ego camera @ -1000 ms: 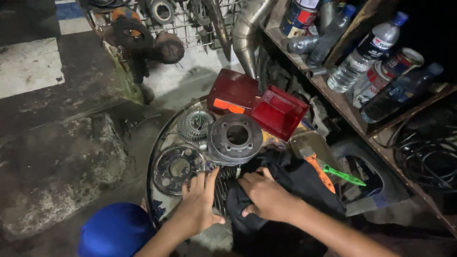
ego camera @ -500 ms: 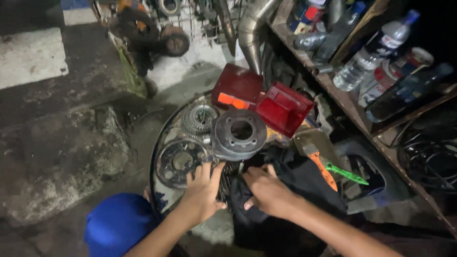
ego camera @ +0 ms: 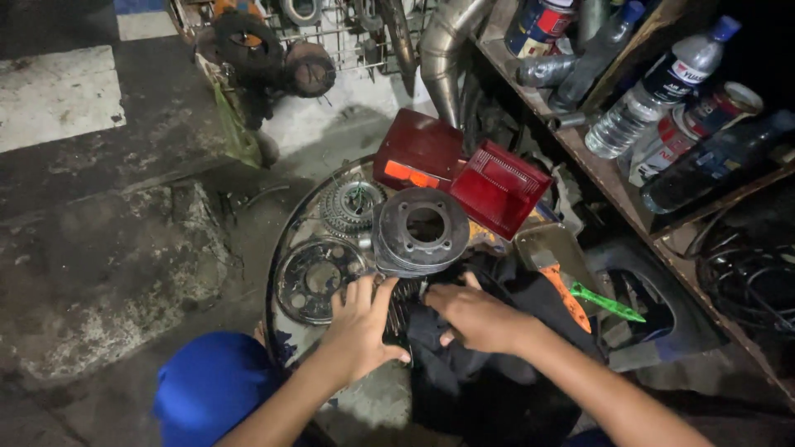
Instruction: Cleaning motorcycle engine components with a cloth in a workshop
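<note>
Two hands meet below the finned cylinder

Both hands press on a black cloth point(ego camera: 464, 372). Left hand point(ego camera: 358, 331) spreads flat, gripping nothing; right hand point(ego camera: 479, 318) curls loosely over the folds. Just beyond their fingertips, far side, stands the finned cylinder point(ego camera: 421, 232), bore upward, roughly equally near both.

1 head view, steep downward look, close over hands, floor left, shelf point(ego camera: 662, 199) right.

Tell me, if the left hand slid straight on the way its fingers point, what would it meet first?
Most likely the finned metal cylinder: the left hand points up and slightly right, fingertips almost at its lower edge. Depth is hard to judge from above.
</note>
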